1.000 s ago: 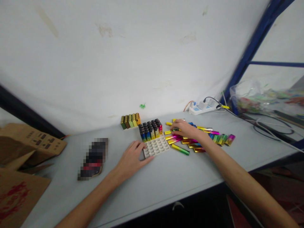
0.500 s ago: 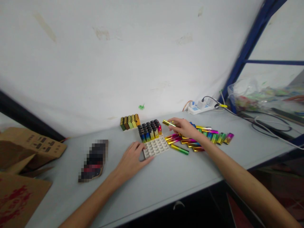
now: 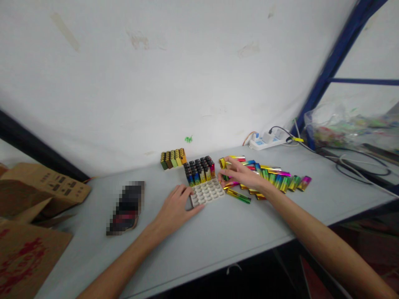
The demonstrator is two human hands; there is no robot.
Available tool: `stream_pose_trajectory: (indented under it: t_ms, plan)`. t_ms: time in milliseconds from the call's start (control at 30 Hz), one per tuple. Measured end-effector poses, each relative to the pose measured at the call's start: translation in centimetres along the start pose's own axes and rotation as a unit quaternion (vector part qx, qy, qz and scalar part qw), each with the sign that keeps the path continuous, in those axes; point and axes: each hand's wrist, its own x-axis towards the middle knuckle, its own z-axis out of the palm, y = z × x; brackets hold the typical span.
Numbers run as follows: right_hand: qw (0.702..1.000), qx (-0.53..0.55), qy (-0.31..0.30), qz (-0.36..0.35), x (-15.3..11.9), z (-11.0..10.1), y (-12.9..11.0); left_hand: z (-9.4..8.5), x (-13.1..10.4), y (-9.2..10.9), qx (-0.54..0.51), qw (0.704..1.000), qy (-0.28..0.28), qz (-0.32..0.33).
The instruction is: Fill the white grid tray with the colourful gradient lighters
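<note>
A white tray (image 3: 208, 193) with rows of small slots lies on the grey table. My left hand (image 3: 179, 204) grips its left edge, thumb along the front. Black-topped colourful tubes (image 3: 199, 171) stand upright in rows at the tray's back. Right of them, my right hand (image 3: 238, 173) pinches a shiny gold tube (image 3: 222, 163), now roughly upright. Beneath and beyond this hand lies a pile of metallic tubes (image 3: 276, 179). One gold-green tube (image 3: 238, 196) rests apart at the pile's front. Behind, to the left, a block of gold-topped pieces (image 3: 173, 158) stands by the wall.
Cardboard boxes (image 3: 46, 182) sit at the left. A pixelated dark object (image 3: 126, 209) lies on the table (image 3: 187, 249). At the back right are a white power strip (image 3: 268, 140), cables, a blue frame (image 3: 330, 62) and plastic bags (image 3: 349, 126).
The gold tube in my right hand has turned from nearly level to roughly upright. My left hand stays on the tray. The whole view has shifted slightly.
</note>
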Motion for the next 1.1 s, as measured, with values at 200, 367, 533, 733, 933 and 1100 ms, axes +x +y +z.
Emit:
stream_pose_trajectory:
  t_ms: [200, 367, 533, 733, 933, 1100]
  plan:
    - [0.997, -0.074, 0.019, -0.033, 0.3, 0.5, -0.2, 0.1, -0.1, -0.2, -0.004, 1.000, 0.005, 0.005]
    - [0.965, -0.210, 0.114, -0.108, 0.7, 0.1, -0.3, 0.0, 0.0, -0.1, -0.013, 1.000, 0.013, 0.006]
    - [0.955, -0.223, 0.176, -0.088, 0.9, -0.4, 0.2, 0.0, 0.1, -0.1, -0.014, 1.000, 0.010, 0.009]
    - [0.949, -0.250, 0.155, -0.111, 1.0, 0.2, 0.1, 0.1, 0.0, -0.1, -0.006, 1.000, 0.019, 0.014]
    - [0.985, -0.116, 0.110, -0.063, 1.1, 1.1, 0.6, -0.1, 0.0, 0.0, -0.008, 1.000, 0.007, 0.003]
    - [0.939, -0.206, 0.262, -0.086, 1.4, 1.1, 1.1, -0.1, 0.1, 0.0, -0.015, 1.000, 0.006, 0.008]
